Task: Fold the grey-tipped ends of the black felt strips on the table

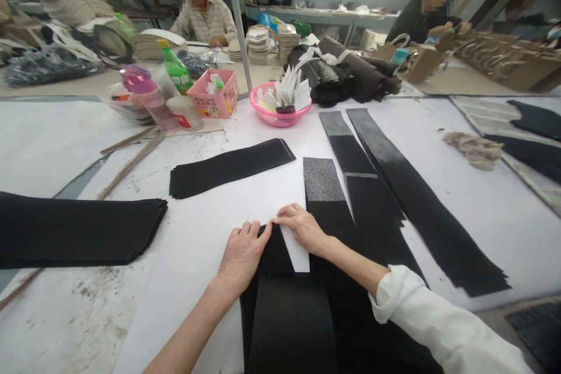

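Observation:
Both hands meet at the far end of a black strip (277, 251) lying on the white table surface. My left hand (245, 254) has its fingers curled on the strip's left corner, thumb and fingertips pressed to it. My right hand (302, 227) pinches the right corner of the same edge, its fingertips almost touching my left thumb. Nearer me, a wide black piece (289, 321) lies over the strip. Just right of my right hand runs a black strip with a speckled grey end (324, 180).
Black stacks lie at the left (79, 232) and centre (232, 168); long strips (421, 204) fan out rightward. Behind stand a pink basket (280, 117), a pink box (213, 93), bottles (175, 67) and a metal pole (239, 17). Two people sit beyond. A crumpled cloth (473, 149) lies right.

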{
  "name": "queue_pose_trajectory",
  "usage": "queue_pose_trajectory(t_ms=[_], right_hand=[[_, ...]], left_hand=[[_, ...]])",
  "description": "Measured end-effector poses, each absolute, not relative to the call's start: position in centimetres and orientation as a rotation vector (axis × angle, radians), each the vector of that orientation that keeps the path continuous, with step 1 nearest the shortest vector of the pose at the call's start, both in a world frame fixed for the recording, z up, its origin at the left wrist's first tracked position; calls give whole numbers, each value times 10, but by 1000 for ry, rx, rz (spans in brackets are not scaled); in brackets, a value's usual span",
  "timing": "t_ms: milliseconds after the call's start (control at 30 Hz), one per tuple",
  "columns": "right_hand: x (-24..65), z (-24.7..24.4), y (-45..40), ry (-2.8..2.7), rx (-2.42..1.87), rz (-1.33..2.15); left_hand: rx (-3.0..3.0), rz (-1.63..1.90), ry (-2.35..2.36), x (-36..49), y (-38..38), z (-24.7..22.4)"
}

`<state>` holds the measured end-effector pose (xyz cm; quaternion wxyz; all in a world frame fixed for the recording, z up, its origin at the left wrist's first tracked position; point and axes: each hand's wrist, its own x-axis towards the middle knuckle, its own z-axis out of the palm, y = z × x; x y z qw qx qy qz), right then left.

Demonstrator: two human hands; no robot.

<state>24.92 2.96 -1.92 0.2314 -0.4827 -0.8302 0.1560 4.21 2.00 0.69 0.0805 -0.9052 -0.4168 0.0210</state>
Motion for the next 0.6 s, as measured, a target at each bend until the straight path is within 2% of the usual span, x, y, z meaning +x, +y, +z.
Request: queue_pose_trajectory(t_ms=[333,600], right_hand=[[239,-19,19,-2461,-1362,92],[238,-22,18,-2497,-1334,29]], left_hand=[[-2677,30,-1260,42,16,0],[-2649,49,-1268,25,11,0]])
